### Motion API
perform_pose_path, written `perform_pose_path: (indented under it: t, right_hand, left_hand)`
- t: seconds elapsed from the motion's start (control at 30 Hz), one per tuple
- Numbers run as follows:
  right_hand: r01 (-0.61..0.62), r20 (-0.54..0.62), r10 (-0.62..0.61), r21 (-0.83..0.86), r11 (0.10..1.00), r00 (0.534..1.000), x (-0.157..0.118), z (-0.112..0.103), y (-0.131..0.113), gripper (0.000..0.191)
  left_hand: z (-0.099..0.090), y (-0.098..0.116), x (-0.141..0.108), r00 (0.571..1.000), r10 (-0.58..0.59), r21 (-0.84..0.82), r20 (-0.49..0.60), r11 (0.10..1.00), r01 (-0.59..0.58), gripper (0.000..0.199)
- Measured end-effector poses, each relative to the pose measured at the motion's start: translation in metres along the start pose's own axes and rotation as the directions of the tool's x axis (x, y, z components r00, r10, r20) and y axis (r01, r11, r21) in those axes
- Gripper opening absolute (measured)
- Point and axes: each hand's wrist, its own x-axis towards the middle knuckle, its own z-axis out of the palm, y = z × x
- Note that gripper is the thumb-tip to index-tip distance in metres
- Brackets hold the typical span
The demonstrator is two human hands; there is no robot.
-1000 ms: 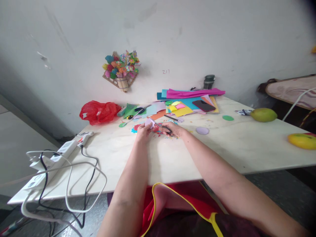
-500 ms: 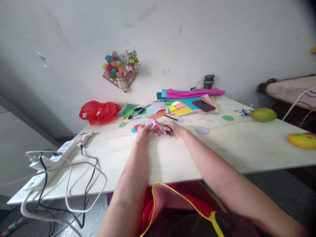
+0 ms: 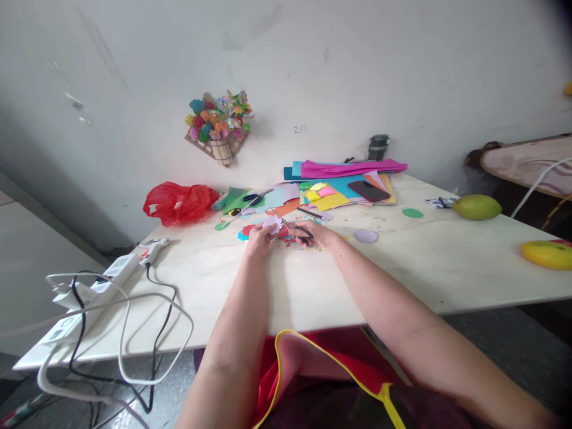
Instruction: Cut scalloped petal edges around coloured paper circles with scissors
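Our two bare forearms stretch forward over the pale marbled desk, converging toward its far middle. Our left hand pinches a lilac scalloped paper piece, its grip closed on the near-left edge. Our right hand curls its grip around black-handled metal scissors, blades pointing left toward the paper.

Bare forearms stretched forward, left grip pinched, right grip curled, close together
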Motion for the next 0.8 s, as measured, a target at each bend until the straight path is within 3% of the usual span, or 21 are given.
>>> perform_pose_path:
  t: [0.8]
  right_hand:
    - [-0.001,-0.01,0.001,-0.069,0.998,1.0,-0.0034,0.0022,-0.0069,0.037]
  left_hand:
    - [0.0011,0.0001,-0.0005,1.0,0.005,-0.005,-0.008,1.0,-0.005,0.024]
